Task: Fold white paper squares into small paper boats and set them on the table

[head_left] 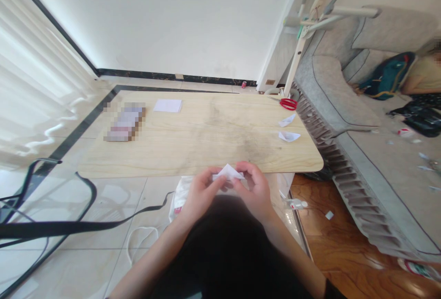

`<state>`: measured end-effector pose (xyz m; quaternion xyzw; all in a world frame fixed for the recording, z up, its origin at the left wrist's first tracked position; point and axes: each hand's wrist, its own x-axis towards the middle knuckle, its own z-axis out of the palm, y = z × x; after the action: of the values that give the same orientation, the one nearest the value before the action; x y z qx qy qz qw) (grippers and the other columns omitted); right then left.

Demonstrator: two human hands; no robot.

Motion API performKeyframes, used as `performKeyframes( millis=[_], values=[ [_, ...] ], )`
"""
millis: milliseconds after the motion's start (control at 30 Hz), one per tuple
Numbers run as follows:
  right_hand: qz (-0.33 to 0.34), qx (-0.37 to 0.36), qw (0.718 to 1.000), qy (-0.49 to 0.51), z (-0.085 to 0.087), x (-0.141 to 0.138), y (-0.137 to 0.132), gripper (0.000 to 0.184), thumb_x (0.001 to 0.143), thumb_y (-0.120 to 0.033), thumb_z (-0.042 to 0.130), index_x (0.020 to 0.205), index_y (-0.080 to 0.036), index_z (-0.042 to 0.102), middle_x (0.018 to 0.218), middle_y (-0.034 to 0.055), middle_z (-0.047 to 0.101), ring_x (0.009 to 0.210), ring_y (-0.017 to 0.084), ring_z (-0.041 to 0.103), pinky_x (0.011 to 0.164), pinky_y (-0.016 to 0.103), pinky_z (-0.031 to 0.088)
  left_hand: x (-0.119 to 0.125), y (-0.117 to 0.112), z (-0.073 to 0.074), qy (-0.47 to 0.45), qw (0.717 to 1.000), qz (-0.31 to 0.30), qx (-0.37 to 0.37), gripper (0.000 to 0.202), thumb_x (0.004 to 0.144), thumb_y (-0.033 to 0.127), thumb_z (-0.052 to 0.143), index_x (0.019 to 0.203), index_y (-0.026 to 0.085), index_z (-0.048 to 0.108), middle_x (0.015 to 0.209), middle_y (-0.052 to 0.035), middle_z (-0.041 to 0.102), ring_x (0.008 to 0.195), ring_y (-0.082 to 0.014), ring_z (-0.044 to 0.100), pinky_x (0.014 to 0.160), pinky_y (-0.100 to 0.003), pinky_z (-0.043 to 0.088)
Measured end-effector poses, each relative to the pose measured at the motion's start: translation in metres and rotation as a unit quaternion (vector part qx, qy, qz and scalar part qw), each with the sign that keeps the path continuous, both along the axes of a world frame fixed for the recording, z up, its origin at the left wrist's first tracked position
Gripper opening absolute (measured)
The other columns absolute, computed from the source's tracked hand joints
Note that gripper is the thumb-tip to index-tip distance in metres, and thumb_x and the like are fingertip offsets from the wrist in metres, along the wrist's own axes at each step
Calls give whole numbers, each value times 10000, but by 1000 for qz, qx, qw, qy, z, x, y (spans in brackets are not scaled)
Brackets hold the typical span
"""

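Observation:
A small white folded paper (pixel 228 171) with a pointed top is held between both hands at the near edge of the wooden table (pixel 193 138). My left hand (pixel 206 188) grips its left side, thumb in front and fingers behind. On the right side, my right hand (pixel 254 186) pinches it the same way. Two folded paper pieces, one upper (pixel 287 120) and one lower (pixel 289 137), lie at the table's right end. Behind them rests a pair of red-handled scissors (pixel 288 104). A stack of white paper (pixel 167 105) lies at the back left.
A blurred-out flat object (pixel 126 122) lies on the table's left. To the right stand a grey sofa (pixel 347 97), with a backpack (pixel 389 76) and a seated person (pixel 423 74) on it, and a white metal frame (pixel 296 64). Black straps (pixel 86 228) cross the lower left.

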<state>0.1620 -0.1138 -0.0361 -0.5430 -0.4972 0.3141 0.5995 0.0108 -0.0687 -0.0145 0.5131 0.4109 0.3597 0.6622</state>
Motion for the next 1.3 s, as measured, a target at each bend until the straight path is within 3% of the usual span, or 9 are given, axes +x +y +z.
performKeyframes(
  millis=[67, 167, 233, 700, 833, 933, 1067, 1300],
  values=[
    [5, -39, 998, 52, -1, 0, 2, 322, 793, -214, 698, 1103, -229, 614, 908, 24, 672, 815, 178, 646, 751, 303, 530, -1, 0, 0, 12, 1000, 11, 6, 254, 845, 346, 664, 952, 115, 662, 715, -55, 747, 665, -173, 687, 672, -282, 537],
    [29, -92, 990, 106, -3, 0, 4, 164, 789, -309, 718, 895, -196, 664, 766, 10, 677, 694, 158, 620, 652, 272, 507, -1, 1, 0, 19, 999, 26, 12, 266, 859, 362, 651, 950, 112, 657, 687, -54, 744, 635, -167, 676, 651, -276, 528],
    [32, -106, 986, 128, -4, 0, 5, 161, 782, -339, 724, 804, -188, 672, 694, -1, 667, 635, 143, 595, 609, 258, 485, -2, 2, 1, 20, 999, 29, 12, 271, 858, 372, 652, 941, 113, 655, 677, -51, 742, 618, -160, 670, 634, -267, 523],
    [-28, -111, 983, 141, 1, 0, 6, 118, 738, -302, 735, 755, -188, 710, 599, -14, 658, 535, 121, 566, 526, 237, 461, -3, 3, -5, 41, 999, -29, 11, 251, 803, 346, 716, 901, 115, 715, 724, -56, 746, 663, -169, 692, 632, -249, 534],
    [30, -112, 976, 186, 2, 0, 5, 207, 690, -299, 773, 867, -200, 732, 705, 1, 715, 616, 147, 628, 594, 260, 503, -1, 2, -6, 25, 1000, -2, 8, 286, 856, 391, 652, 842, 110, 705, 672, -55, 730, 588, -144, 657, 578, -236, 512],
    [72, -131, 972, 184, 3, -1, 4, 183, 712, -329, 761, 828, -190, 728, 704, 9, 719, 631, 163, 641, 606, 272, 509, 0, 1, -7, 10, 1000, -3, -4, 307, 854, 415, 655, 791, 115, 679, 641, -51, 718, 567, -145, 650, 560, -240, 505],
    [46, -130, 981, 135, 2, -2, 4, 189, 770, -358, 705, 712, -178, 703, 584, -10, 641, 547, 135, 567, 537, 248, 458, 0, 1, -8, 20, 999, -30, -25, 333, 866, 436, 639, 763, 121, 661, 676, -66, 732, 584, -149, 663, 556, -237, 494],
    [35, -145, 981, 125, -2, -2, 5, 253, 798, -406, 672, 695, -175, 675, 548, -14, 607, 486, 114, 514, 490, 236, 428, -1, 2, -6, 39, 997, -66, -29, 365, 898, 448, 589, 721, 131, 638, 614, -57, 713, 562, -141, 639, 560, -235, 486]
  ],
)
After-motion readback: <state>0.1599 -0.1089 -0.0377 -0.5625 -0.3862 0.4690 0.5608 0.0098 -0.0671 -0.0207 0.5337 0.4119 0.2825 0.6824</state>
